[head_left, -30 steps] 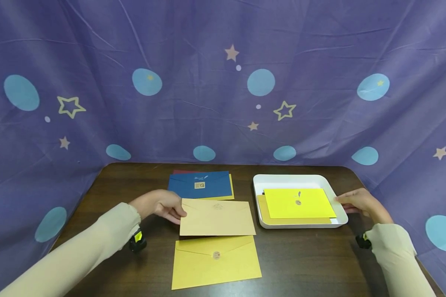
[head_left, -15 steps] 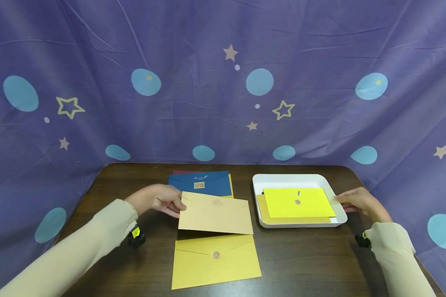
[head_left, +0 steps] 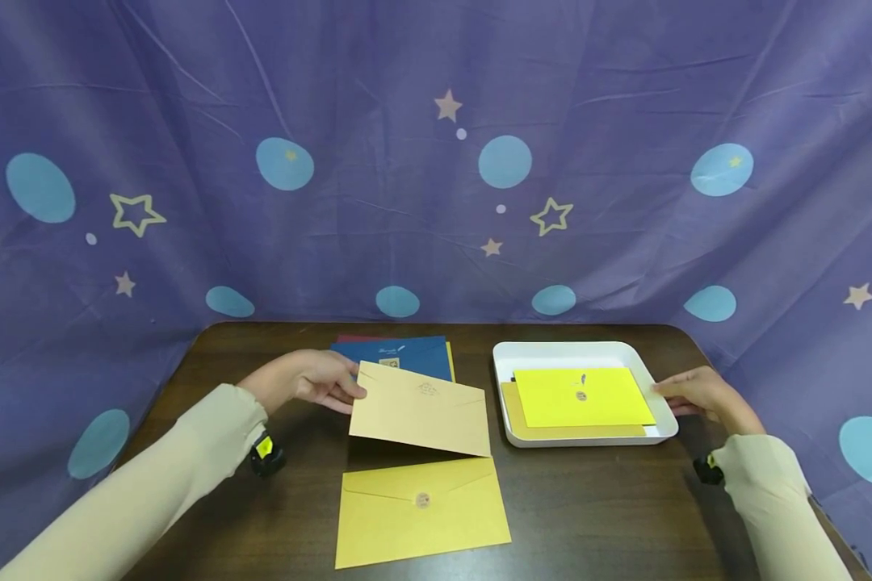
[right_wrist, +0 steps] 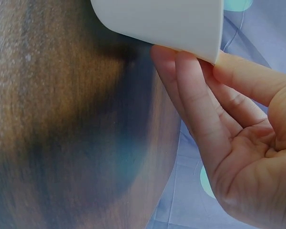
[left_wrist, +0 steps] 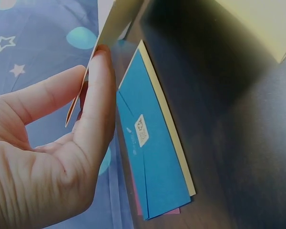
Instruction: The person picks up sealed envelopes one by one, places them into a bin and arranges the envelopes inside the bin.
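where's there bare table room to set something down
Widest: the table in front of the white tray, between the gold envelope and right sleeve. A narrow strip parts tray and blue-topped stack. Crowded: around the left hand, with its held cream envelope, and inside the tray.

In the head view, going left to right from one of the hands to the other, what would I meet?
Left hand, pale tan rectangular paper envelope, white shallow rectangular tray, right hand.
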Available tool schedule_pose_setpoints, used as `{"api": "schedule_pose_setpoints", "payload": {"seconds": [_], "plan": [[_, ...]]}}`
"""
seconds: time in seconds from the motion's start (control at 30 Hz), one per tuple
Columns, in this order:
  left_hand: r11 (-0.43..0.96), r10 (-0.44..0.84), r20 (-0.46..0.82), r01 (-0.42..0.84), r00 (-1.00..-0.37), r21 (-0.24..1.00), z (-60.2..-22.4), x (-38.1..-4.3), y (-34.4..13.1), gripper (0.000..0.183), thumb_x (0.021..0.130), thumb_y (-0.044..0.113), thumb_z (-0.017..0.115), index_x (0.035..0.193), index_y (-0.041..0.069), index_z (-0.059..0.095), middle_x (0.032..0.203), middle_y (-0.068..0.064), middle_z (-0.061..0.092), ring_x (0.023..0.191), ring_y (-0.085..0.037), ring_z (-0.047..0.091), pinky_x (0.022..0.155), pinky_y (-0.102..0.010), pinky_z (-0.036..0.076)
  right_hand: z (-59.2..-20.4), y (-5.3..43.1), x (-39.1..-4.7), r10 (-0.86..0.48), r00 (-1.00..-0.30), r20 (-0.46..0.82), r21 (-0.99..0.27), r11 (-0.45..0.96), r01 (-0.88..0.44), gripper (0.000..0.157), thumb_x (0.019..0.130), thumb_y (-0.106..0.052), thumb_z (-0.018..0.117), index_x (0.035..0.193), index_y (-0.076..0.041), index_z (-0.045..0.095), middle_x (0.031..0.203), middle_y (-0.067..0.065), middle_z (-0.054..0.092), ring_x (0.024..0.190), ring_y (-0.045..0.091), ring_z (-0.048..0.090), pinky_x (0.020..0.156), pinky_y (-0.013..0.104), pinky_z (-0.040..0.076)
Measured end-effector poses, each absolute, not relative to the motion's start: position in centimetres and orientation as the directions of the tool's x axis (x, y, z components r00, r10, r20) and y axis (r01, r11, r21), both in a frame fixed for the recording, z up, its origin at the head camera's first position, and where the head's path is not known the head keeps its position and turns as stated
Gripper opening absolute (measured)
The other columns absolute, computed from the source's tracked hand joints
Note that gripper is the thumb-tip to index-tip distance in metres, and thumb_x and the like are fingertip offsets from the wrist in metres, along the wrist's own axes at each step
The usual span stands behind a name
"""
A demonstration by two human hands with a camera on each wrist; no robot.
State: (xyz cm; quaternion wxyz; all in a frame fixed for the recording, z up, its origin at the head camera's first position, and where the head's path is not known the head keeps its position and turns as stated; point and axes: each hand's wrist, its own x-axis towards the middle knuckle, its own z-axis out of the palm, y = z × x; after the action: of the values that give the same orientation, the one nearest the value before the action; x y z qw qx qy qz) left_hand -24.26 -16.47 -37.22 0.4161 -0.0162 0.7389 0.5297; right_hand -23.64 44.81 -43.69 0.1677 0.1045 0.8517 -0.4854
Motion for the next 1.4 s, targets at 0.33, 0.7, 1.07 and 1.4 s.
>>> {"api": "schedule_pose_setpoints", "payload": {"seconds": [0.33,0.7,1.07,1.4], "plan": [[0.413,0.428,-0.600,-0.444,-0.676,0.795,-36.3,-24.4,-17.2,0.064,0.098,-0.003,0.059,0.152,-0.014,0.028,0.097,-0.002,0.071,0.088,-0.010,0.071,0.095,-0.034,0.060,-43.6,44.7,-23.3,0.015,-0.924,-0.382,-0.795,0.505,0.337,0.042,0.094,-0.008,0.070,0.117,0.026,0.061,0.080,0.000,0.075,0.067,0.010,0.071,0.066,0.031,0.064],[0.349,0.424,-0.580,-0.466,-0.695,0.813,-36.2,-24.6,-17.6,0.061,0.100,-0.005,0.057,0.150,-0.019,0.026,0.093,-0.001,0.071,0.083,-0.007,0.073,0.087,-0.025,0.061,-43.6,44.4,-22.8,0.007,-0.924,-0.383,-0.803,0.492,0.337,0.038,0.095,-0.008,0.069,0.114,0.024,0.063,0.081,0.001,0.076,0.068,0.010,0.072,0.066,0.030,0.064],[0.291,0.462,-0.552,-0.469,-0.695,0.834,-35.3,-24.7,-17.7,0.058,0.101,-0.004,0.055,0.149,-0.020,0.027,0.090,0.000,0.073,0.084,-0.008,0.073,0.086,-0.025,0.061,-43.8,44.6,-22.7,0.013,-0.920,-0.391,-0.798,0.494,0.345,0.041,0.096,-0.009,0.070,0.117,0.025,0.061,0.082,0.002,0.077,0.070,0.012,0.072,0.067,0.032,0.064],[0.247,0.488,-0.537,-0.481,-0.689,0.841,-34.8,-25.1,-16.6,0.060,0.103,-0.004,0.051,0.152,-0.019,0.020,0.093,0.001,0.072,0.086,-0.008,0.072,0.086,-0.024,0.061,-43.7,44.4,-22.5,0.022,-0.916,-0.400,-0.794,0.491,0.359,0.039,0.095,-0.010,0.070,0.115,0.023,0.064,0.081,0.001,0.077,0.068,0.011,0.072,0.066,0.031,0.064]]}}
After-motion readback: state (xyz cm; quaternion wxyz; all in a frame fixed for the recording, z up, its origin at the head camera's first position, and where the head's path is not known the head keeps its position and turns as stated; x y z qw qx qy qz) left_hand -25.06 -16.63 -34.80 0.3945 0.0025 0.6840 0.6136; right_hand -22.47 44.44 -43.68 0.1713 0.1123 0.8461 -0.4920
